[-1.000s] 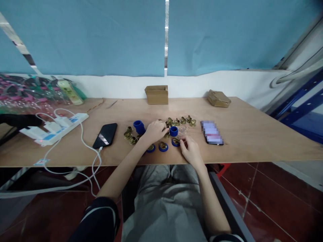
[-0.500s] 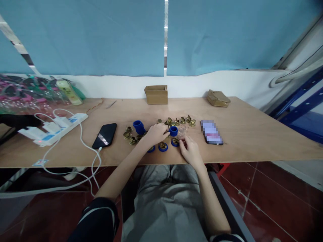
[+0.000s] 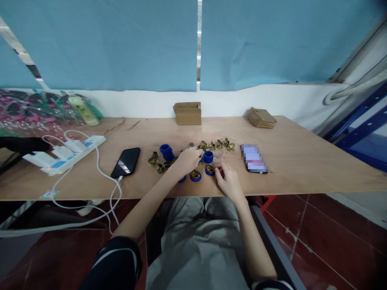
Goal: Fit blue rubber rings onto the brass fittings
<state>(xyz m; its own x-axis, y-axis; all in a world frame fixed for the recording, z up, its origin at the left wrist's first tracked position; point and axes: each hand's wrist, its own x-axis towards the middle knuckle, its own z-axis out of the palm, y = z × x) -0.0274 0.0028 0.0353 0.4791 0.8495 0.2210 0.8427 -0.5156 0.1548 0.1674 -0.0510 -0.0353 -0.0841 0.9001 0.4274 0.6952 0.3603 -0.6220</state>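
My left hand [image 3: 190,160] reaches over the middle of the parts, its fingers curled beside a blue ring stack [image 3: 208,157]; what its fingertips hold is too small to make out. At the near side, my right hand [image 3: 227,179] has its thumb and fingertips close together at a blue ring with a brass piece inside [image 3: 210,170]. Another blue ring with brass [image 3: 195,175] lies between the hands. A taller blue ring stack [image 3: 166,152] leans left of my left hand. Loose brass pieces [image 3: 153,162] lie at the left, and several more [image 3: 219,143] lie behind the hands.
A black phone [image 3: 125,162] and a white power strip [image 3: 72,154] with cables are on the left. At the right lies a lit phone [image 3: 254,158]. An open cardboard box [image 3: 188,114] and a brown package [image 3: 261,117] stand at the back. Bottles [image 3: 83,109] crowd the far left.
My left hand has shifted very slightly, its fingers nearer the blue ring stack. My right hand stays in the same place.
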